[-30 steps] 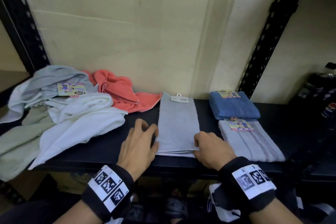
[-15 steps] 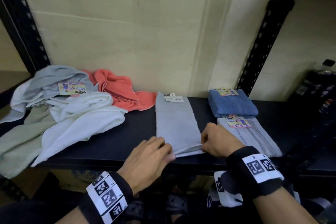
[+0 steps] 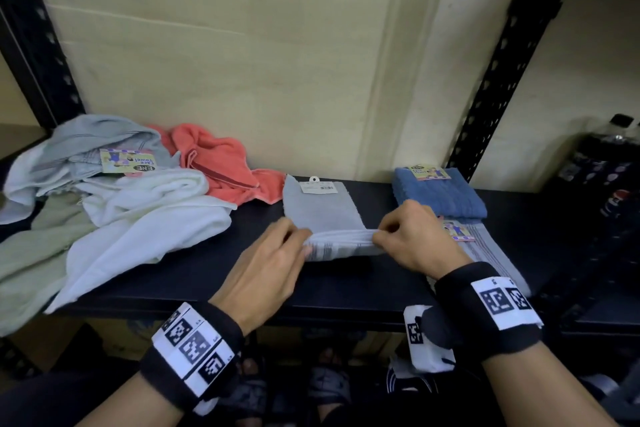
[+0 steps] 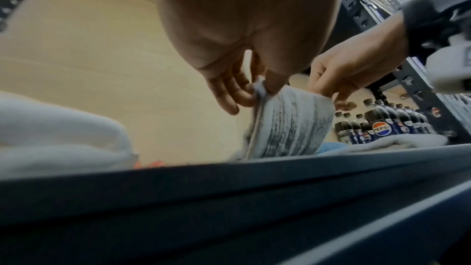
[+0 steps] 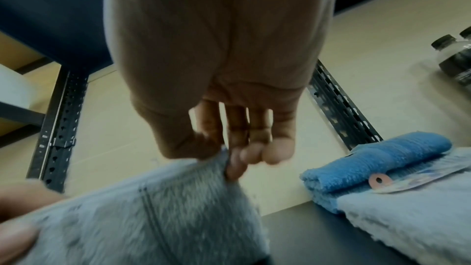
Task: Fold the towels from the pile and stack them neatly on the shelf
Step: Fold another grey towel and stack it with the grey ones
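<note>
Both hands are on the grey towel (image 3: 323, 215) in the middle of the black shelf (image 3: 194, 274). The left hand (image 3: 266, 263) pinches the near-left corner between thumb and fingers, and the right hand (image 3: 412, 239) pinches the near-right corner, with the spare fingers curled in. Between them the near edge is lifted off the shelf, so the striped end hangs as a flap facing the camera, while the far part of the towel lies flat with a white price tag (image 3: 318, 187) at its back edge. From the left wrist view the raised striped part stands almost upright between the two hands, and it's a bit blurry.

To the right, two folded towels sit on the same shelf: a blue towel (image 3: 440, 196) at the back against the wall and a pale striped towel (image 3: 491, 253) in front of it, touching it, each with a colourful card label. The right hand sits just beside the striped one and covers part of it in the head view.

On the left end is the unfolded pile: a white towel (image 3: 149, 215) on top, a light grey-blue towel (image 3: 86, 146) with a card label behind it, a coral towel (image 3: 221, 163) bunched against the wall and a pale green towel (image 3: 31, 253) drooping over the front edge.

Off to the far right, dark soda bottles (image 4: 382, 126) stand on the next rack.
</note>
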